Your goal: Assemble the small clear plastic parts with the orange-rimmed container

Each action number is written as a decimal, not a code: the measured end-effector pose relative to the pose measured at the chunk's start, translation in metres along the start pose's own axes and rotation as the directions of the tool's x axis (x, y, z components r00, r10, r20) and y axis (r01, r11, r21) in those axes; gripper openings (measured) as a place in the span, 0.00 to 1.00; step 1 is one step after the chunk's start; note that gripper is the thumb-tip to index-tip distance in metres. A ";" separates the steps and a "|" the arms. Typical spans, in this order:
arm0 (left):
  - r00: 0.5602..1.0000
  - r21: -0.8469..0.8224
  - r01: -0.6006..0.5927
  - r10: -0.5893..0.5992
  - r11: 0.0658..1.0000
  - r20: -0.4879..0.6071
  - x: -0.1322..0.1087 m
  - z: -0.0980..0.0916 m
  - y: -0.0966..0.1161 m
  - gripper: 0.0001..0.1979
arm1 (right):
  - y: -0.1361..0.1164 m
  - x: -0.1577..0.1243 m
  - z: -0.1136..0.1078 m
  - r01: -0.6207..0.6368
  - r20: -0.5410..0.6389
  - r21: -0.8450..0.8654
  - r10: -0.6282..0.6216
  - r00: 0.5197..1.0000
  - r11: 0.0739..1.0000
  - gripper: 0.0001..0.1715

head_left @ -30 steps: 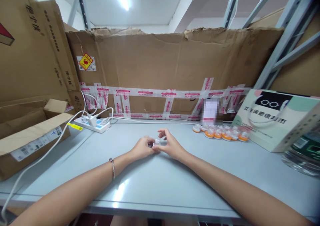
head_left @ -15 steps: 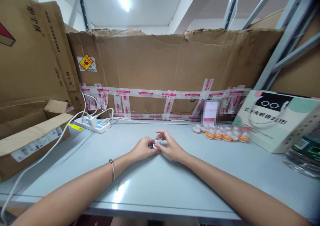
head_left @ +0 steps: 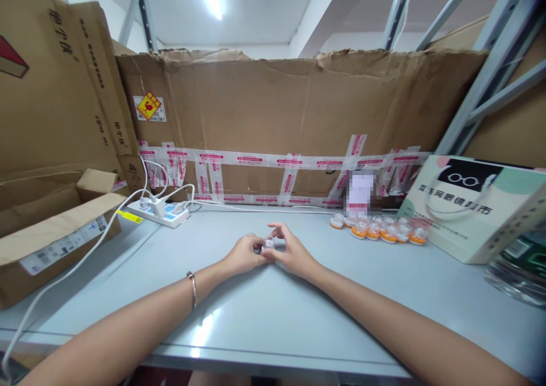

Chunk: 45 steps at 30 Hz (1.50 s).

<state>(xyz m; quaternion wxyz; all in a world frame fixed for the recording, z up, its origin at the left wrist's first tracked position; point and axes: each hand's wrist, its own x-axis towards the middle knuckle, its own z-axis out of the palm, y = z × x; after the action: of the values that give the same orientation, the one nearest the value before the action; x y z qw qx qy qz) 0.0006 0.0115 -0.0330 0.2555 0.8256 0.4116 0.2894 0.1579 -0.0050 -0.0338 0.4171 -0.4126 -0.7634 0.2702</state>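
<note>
Clear plastic piece (head_left: 268,243) just below the frame's centre — held between the fingertips of left hand (head_left: 245,251) and right hand (head_left: 294,253) — with orange-based containers (head_left: 388,236) clustered right of centre.

The left hand (head_left: 244,251) and right hand (head_left: 294,253) partly hide a clear piece (head_left: 268,243), its details too small to tell. Pixelation blurs the upright card (head_left: 359,194). The right edge cuts off the bottle (head_left: 518,282), the left edge the open box (head_left: 51,235); its label (head_left: 63,246) is illegible.
</note>
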 end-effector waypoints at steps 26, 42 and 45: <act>1.000 -0.001 0.001 -0.001 1.000 0.010 -0.001 -0.001 0.002 0.08 | 0.002 0.000 0.003 0.043 0.050 0.116 -0.049 0.998 0.992 0.33; 0.999 -0.041 0.001 0.000 0.999 0.037 -0.001 -0.002 0.003 0.07 | -0.003 0.006 -0.005 0.075 0.022 0.374 -0.090 0.996 0.924 0.23; 1.000 -0.031 0.018 -0.018 0.999 0.017 -0.001 -0.002 0.003 0.08 | -0.001 0.017 -0.020 0.073 -0.091 0.474 -0.034 0.995 0.878 0.24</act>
<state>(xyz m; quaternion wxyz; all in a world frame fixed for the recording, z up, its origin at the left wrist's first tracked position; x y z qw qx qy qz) 0.0002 0.0090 -0.0298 0.2745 0.8201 0.4123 0.2866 0.1689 0.0100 -0.0160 0.5430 -0.2865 -0.6674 0.4214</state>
